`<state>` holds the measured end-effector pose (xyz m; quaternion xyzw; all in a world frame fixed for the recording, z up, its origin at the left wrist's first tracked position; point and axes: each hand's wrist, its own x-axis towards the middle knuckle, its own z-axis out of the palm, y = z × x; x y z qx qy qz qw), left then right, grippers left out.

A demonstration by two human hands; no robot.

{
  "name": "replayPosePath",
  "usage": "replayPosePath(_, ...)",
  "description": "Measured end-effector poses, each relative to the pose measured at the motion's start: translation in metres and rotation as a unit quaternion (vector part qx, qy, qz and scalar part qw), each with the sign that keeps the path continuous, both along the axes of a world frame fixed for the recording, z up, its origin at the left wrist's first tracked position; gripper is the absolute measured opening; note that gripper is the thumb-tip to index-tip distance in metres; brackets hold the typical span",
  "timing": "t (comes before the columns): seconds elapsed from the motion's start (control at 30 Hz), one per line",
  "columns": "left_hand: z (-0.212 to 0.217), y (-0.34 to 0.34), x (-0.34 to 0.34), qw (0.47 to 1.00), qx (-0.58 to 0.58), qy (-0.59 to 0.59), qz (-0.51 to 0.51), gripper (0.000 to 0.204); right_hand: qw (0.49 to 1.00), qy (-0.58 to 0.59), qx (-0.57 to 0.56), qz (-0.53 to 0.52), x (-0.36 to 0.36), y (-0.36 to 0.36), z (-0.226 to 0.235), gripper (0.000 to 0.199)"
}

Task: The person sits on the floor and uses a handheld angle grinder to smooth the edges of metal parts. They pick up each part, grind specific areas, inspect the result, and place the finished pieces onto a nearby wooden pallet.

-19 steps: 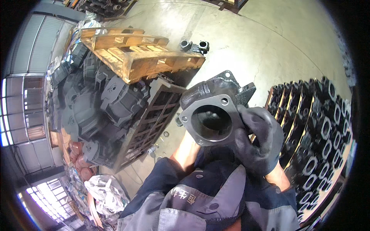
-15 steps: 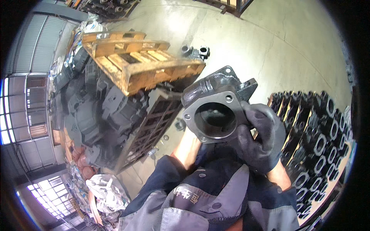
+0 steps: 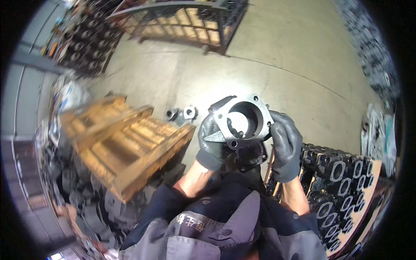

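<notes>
- Facing upward, a flanged metal casting [image 3: 254, 115] is gripped before the jacket [image 3: 221, 223] by the left hand [image 3: 211, 145] and right hand [image 3: 286, 143].
- Its grey flange [image 3: 223, 128] is pierced by bolt holes [image 3: 255, 98] around a bore.
- Black parts [image 3: 248, 158] are seen beneath.

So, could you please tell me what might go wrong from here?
The flanged casting is held up between the left hand and right hand; if either grip slipped, it could fall. Swung to the right, its flange could knock against the close-packed dark castings there. The loose parts on the floor ahead, near the wooden pallet, might be a trip hazard.
</notes>
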<state>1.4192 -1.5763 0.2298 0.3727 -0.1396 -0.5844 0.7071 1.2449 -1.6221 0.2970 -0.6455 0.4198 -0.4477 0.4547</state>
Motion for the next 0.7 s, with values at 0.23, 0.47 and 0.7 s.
replayPosePath(0.23,0.040,-0.159,-0.031,0.978,-0.014,0.142,-0.154,0.044,0.991,0.033,0.020,-0.130,-0.046,-0.097,-0.024,0.046)
replayPosePath(0.47,0.043,-0.283,-0.088,0.970,0.029,-0.041,-0.239,0.034,0.974,-0.065,0.124,-0.180,-0.111,-0.171,-0.110,0.035)
replayPosePath(0.7,0.061,-0.394,-0.179,0.658,-0.312,-0.636,-0.255,0.034,0.971,-0.075,0.126,-0.190,-0.176,-0.289,-0.098,0.029)
